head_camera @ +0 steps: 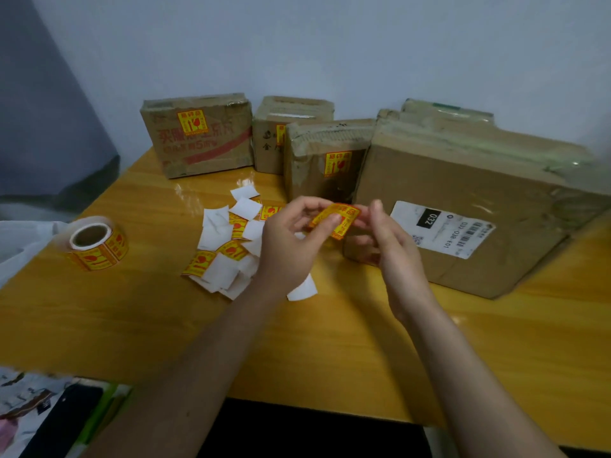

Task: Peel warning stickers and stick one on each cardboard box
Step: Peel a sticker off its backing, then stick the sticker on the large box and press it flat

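Sticker roll (96, 246): lies near the left edge of the desk (99, 325), core opening facing up and out; yellow-and-red labels wound on the outside.
Loose pile (231, 246): cut stickers and white backing squares, scattered mid-desk between the roll and the hands; some print up, some blank side up.
Far-left box (198, 133): at the back edge, one warning label on its front face.
Second box (281, 133): just beside it, partly hidden; a label shows at its front, mostly covered.
Third box (327, 160): in front of the second, label on its front face.
Large box (463, 206): toward the right edge, lying flat; a white shipping label (443, 228) on top; no warning label seen on it.
Left hand (291, 246): fingers curled, thumb and forefinger pinching one end of the sticker in hand (337, 219).
Right hand (393, 249): fingers pinching the other end of the same sticker, held above the desk just in front of the large box.
Step, as judged: separating sticker from backing; whether they have parted cannot be told, the area being blurred.
Handling: very light, thin, limp paper; it will curl and cling to itself or to skin once bare. Best held by one corner or edge only, adhesive kept off the fingertips, then laid from one edge and smoothed flat.
Remaining, as judged: the large box appears to be the one awaiting its label.
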